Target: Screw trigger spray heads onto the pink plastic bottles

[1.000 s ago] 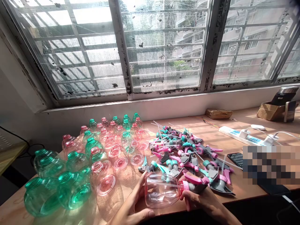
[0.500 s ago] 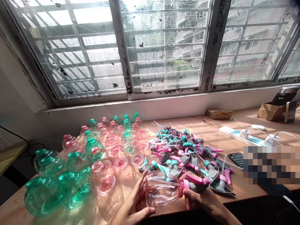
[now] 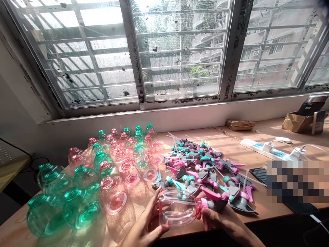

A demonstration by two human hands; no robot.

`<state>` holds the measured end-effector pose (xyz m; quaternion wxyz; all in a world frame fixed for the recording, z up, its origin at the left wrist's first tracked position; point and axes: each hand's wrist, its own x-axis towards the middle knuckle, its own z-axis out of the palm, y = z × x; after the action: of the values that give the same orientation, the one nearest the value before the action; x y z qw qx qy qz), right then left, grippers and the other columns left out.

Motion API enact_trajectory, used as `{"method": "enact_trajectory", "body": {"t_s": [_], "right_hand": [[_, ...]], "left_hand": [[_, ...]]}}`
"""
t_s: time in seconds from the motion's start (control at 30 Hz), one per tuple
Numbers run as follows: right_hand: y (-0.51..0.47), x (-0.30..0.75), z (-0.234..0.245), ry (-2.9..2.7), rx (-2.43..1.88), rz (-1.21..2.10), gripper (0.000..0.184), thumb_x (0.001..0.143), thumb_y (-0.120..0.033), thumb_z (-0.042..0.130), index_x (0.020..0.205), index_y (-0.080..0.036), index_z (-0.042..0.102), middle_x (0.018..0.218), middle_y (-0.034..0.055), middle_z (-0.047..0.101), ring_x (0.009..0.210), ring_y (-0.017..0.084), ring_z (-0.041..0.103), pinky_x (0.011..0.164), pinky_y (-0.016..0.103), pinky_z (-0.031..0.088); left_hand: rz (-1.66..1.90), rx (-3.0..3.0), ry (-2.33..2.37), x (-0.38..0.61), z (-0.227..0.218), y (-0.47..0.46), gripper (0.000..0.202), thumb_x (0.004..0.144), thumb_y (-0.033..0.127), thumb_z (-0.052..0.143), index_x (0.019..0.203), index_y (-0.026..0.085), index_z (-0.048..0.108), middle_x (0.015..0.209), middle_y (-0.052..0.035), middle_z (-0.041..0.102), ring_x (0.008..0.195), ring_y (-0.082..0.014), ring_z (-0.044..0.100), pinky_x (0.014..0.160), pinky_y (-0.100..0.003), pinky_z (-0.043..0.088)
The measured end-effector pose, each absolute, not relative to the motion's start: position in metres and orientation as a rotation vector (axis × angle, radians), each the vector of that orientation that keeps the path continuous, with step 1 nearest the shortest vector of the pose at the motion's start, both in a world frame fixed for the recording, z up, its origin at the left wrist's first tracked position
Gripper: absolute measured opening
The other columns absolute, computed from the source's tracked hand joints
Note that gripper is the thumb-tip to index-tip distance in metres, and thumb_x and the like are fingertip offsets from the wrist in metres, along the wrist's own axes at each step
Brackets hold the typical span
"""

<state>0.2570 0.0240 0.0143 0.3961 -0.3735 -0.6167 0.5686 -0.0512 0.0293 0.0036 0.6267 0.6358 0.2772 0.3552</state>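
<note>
A clear pink bottle lies on its side above the table's near edge, between my two hands. My left hand cups its base end, fingers curled round it. My right hand grips the pink collar and grey spray head at the bottle's neck. Behind them lies a heap of pink, teal and grey spray heads with thin dip tubes.
Several empty pink and green bottles stand at the left of the wooden table. A white power strip, a phone and a cardboard box sit at the right. A barred window runs along the back.
The bottle has shifted and turned slightly between my hands. My left fingers have moved a little along its base end. The rest is unchanged.
</note>
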Motion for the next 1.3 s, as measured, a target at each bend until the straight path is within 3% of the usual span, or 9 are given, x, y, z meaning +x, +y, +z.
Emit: {"method": "enact_trajectory", "body": {"t_s": [0.1,0.27,0.5,0.63,0.8,1.03,1.13,1.3], "right_hand": [[0.024,0.258,0.014,-1.573,-0.929,1.466,0.056,0.089,-0.068,0.062,0.085,-0.014,0.075,0.063,0.0041,0.067,0.060,0.018,0.061,0.057,0.029,0.045],[0.024,0.257,0.013,-1.534,-0.973,1.434,0.050,0.085,-0.067,0.067,0.085,-0.018,0.075,0.065,0.0032,0.069,0.061,0.020,0.064,0.059,0.031,0.048],[0.026,0.256,0.009,-1.486,-1.037,1.381,0.046,0.084,-0.064,0.071,0.100,-0.021,0.074,0.061,0.0011,0.071,0.056,0.020,0.063,0.059,0.033,0.049],[0.025,0.257,0.007,-1.507,-0.921,1.428,0.047,0.091,-0.062,0.063,0.087,-0.017,0.074,0.064,0.0034,0.070,0.060,0.020,0.063,0.061,0.031,0.047],[0.025,0.256,0.009,-1.499,-0.901,1.464,0.045,0.091,-0.059,0.064,0.085,-0.016,0.074,0.063,0.0020,0.065,0.061,0.019,0.061,0.060,0.030,0.047],[0.022,0.252,0.017,-1.418,-0.864,1.483,0.042,0.087,-0.060,0.069,0.093,-0.018,0.067,0.076,0.0053,0.074,0.059,0.018,0.064,0.056,0.029,0.050],[0.022,0.251,0.018,-1.400,-0.858,1.483,0.042,0.087,-0.060,0.070,0.093,-0.018,0.066,0.077,0.0053,0.075,0.058,0.017,0.064,0.057,0.028,0.052],[0.022,0.253,0.016,-1.406,-0.847,1.493,0.040,0.087,-0.059,0.070,0.090,-0.018,0.067,0.079,0.0053,0.075,0.060,0.017,0.065,0.059,0.029,0.054]], "left_hand": [[0.809,1.464,0.665,-0.052,0.000,0.029,0.089,0.093,0.041,0.069,0.160,0.044,0.009,0.174,-0.0008,0.015,0.152,-0.0366,0.035,0.122,-0.053,0.034],[0.767,1.421,0.677,-0.053,0.010,0.025,0.097,0.089,0.037,0.075,0.160,0.044,0.009,0.172,-0.0010,0.023,0.154,-0.0356,0.031,0.124,-0.054,0.030],[0.787,1.399,0.573,-0.048,0.019,0.024,0.085,0.091,0.029,0.074,0.155,0.053,0.023,0.171,0.0071,0.025,0.156,-0.0325,0.026,0.128,-0.052,0.022],[0.801,1.407,0.620,-0.046,0.021,0.023,0.090,0.091,0.030,0.074,0.158,0.048,0.016,0.173,0.0023,0.018,0.155,-0.0341,0.028,0.125,-0.050,0.030],[0.814,1.432,0.676,-0.048,0.018,0.022,0.102,0.088,0.035,0.078,0.160,0.043,0.007,0.173,-0.0048,0.016,0.152,-0.0378,0.033,0.123,-0.053,0.034],[0.855,1.489,0.565,-0.047,0.014,0.026,0.087,0.090,0.033,0.075,0.158,0.044,0.022,0.172,-0.0015,0.022,0.154,-0.0382,0.029,0.124,-0.057,0.029],[0.830,1.462,0.566,-0.047,0.015,0.027,0.091,0.090,0.032,0.075,0.158,0.046,0.016,0.174,-0.0008,0.015,0.152,-0.0387,0.032,0.122,-0.057,0.031],[0.772,1.432,0.625,-0.049,0.018,0.025,0.097,0.090,0.032,0.075,0.159,0.046,0.009,0.174,-0.0010,0.011,0.156,-0.0369,0.025,0.124,-0.053,0.029]]}}
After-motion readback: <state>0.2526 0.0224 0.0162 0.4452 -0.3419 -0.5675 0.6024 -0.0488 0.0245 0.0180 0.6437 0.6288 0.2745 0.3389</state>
